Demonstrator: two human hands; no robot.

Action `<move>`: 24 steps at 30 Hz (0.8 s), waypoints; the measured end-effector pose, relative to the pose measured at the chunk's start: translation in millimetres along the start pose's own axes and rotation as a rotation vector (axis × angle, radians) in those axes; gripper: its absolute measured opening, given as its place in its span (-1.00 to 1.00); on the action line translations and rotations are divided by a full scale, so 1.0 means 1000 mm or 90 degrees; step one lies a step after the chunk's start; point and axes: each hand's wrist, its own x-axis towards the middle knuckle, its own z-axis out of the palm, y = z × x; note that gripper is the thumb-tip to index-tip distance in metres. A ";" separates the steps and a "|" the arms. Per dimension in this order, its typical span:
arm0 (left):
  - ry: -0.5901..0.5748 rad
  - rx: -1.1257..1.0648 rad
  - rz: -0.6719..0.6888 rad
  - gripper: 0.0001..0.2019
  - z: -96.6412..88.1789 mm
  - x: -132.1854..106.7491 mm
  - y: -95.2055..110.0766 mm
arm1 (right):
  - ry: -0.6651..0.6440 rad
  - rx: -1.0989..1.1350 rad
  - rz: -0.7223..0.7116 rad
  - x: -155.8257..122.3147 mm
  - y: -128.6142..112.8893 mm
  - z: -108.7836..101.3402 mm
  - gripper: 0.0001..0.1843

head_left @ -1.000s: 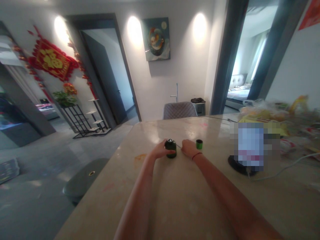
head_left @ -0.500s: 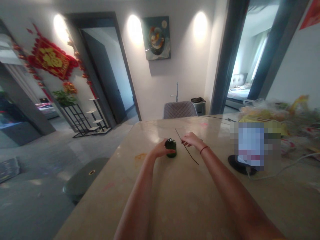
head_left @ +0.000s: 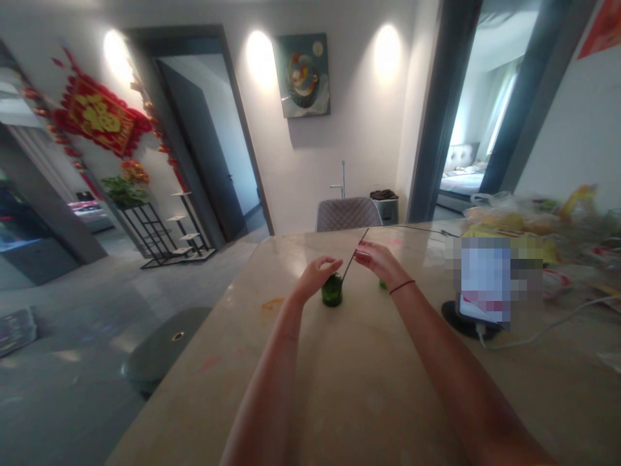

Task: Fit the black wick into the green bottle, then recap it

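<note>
A small green can-shaped container point(head_left: 332, 295) stands upright on the table point(head_left: 339, 382), its top mostly covered by my left hand point(head_left: 315, 277). The fingers of that hand stretch out over the container's rim and are not wrapped round its side. Pinched in my right hand point(head_left: 376, 257) is a thin dark stick point(head_left: 350, 264), slanting down to the left. Its lower end meets the container's right side; whether it is inside or in front I cannot tell. Behind my right wrist shows part of another green object point(head_left: 383, 283), mostly hidden.
To the right, a phone point(head_left: 485, 285), blurred out, stands on a round black base point(head_left: 453, 317) with a white cable point(head_left: 533, 340). Plastic bags point(head_left: 514, 210) are piled behind it. A quilted chair point(head_left: 348, 213) is at the far edge, a green stool point(head_left: 167, 349) at the left.
My left hand has come off the container's side and risen over its top. My right hand has turned the stick, swinging its lower end left to the container.
</note>
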 end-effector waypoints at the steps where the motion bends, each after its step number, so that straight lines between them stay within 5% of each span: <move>1: -0.003 0.007 0.016 -0.57 0.000 -0.002 0.003 | 0.010 -0.008 -0.016 0.000 -0.001 0.000 -0.92; 12: 0.018 0.030 0.071 -0.72 -0.005 -0.003 0.006 | 0.027 0.125 -0.099 -0.004 -0.009 0.011 -0.90; 18: 0.023 0.024 0.061 -0.72 -0.008 0.001 -0.002 | -0.057 0.027 -0.073 -0.012 -0.008 0.025 -0.88; 24: 0.026 0.026 0.044 -0.63 -0.010 0.003 -0.007 | -0.030 -0.056 -0.107 -0.015 -0.008 0.032 -0.92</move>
